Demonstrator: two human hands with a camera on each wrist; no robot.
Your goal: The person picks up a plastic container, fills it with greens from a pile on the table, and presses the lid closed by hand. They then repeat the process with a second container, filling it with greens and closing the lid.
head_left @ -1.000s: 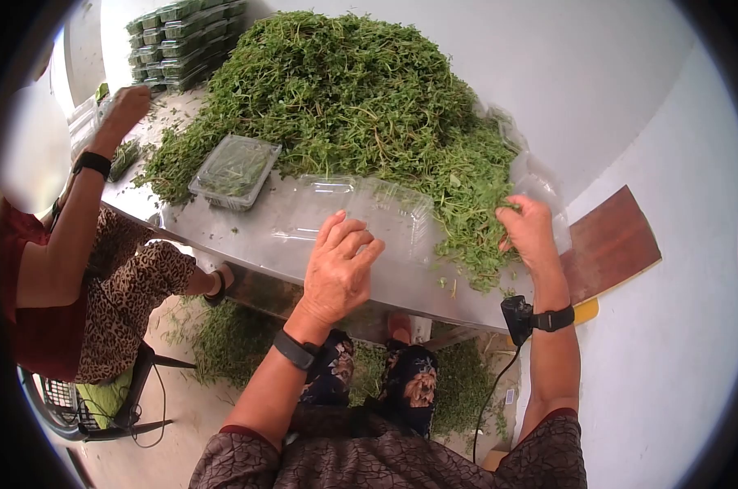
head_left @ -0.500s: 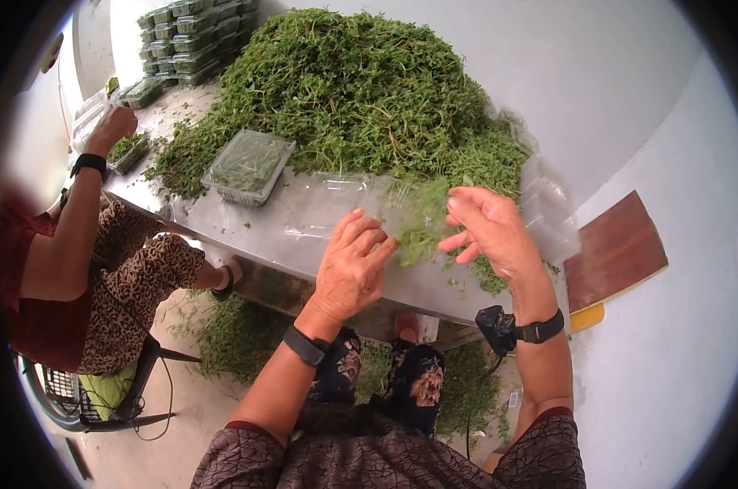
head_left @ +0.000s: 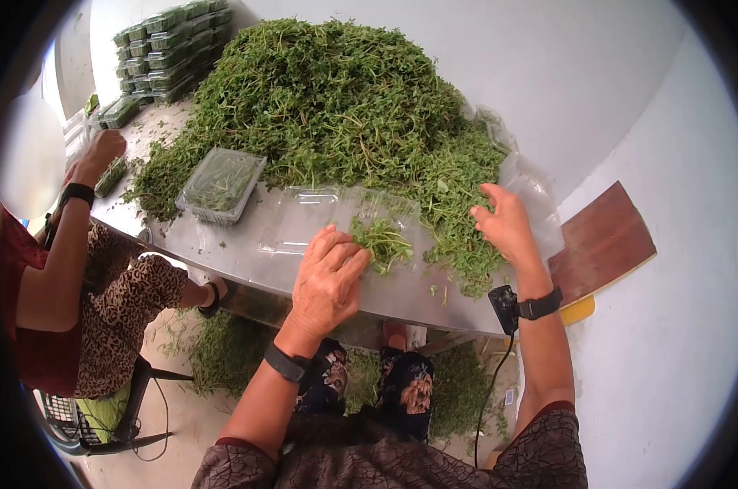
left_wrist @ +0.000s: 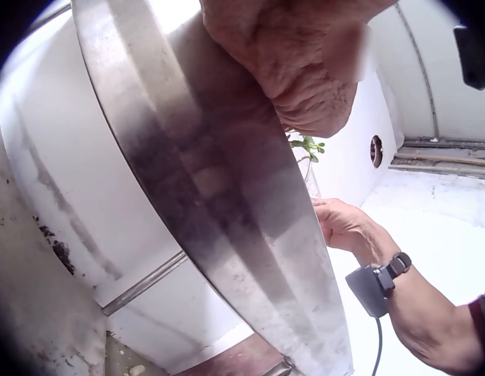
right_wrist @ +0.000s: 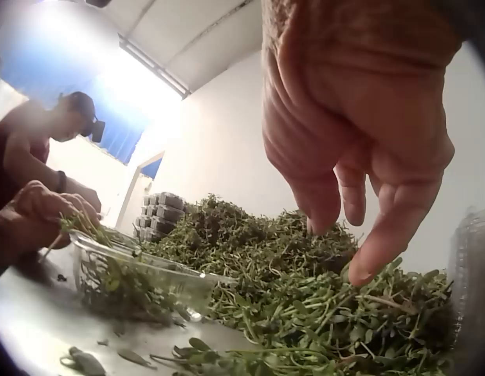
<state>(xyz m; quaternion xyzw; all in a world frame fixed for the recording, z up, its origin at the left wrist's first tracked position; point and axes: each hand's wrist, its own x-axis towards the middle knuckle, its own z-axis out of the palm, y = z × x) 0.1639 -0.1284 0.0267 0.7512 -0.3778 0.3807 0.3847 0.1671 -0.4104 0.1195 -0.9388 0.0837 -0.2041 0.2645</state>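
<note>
Neither hand grips anything: our left hand [head_left: 328, 277] rests loose-fingered on the open clear tray [head_left: 336, 216] at the table's [head_left: 222, 253] near edge, touching the small tuft of herbs [head_left: 383, 242] in it, while our right hand [head_left: 506, 224] reaches with relaxed fingers into the big herb pile [head_left: 336, 98]. We judge the sprigs light, limp and easily bruised, best pinched gently by a loose bunch of stems.
</note>
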